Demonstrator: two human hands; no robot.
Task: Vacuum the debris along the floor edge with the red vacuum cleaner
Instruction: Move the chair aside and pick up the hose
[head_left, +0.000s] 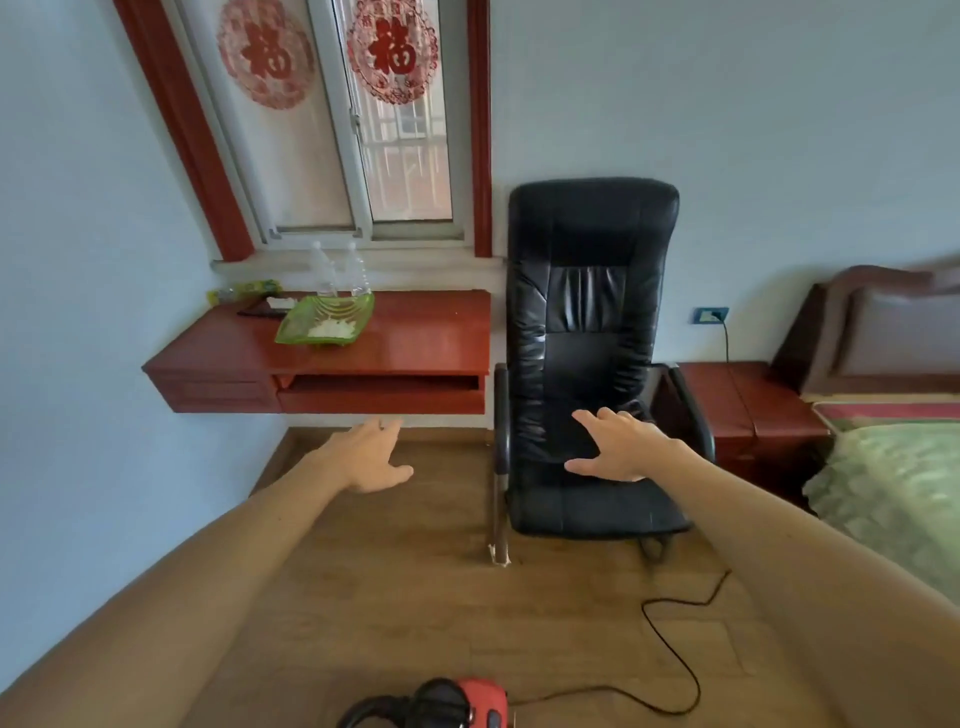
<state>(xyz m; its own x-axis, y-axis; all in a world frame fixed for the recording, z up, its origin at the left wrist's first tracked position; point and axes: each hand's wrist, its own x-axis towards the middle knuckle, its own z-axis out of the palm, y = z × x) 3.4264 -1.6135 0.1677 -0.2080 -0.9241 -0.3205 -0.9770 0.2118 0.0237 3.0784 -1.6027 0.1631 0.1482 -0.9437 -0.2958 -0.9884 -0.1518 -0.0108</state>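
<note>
Hands reach forward, left hand (371, 457) and right hand (618, 447) both spread, holding nothing. Red vacuum cleaner (467, 704) sits on the floor (405, 582) below them.

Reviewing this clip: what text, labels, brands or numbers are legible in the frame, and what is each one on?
"福": left red paper-cut, on the window pane.
"福": right red paper-cut, on the window pane.
green packet on the sill: print too blurred to read.
water bottles: no label readable.
red vacuum cleaner: no readable marking.
</note>
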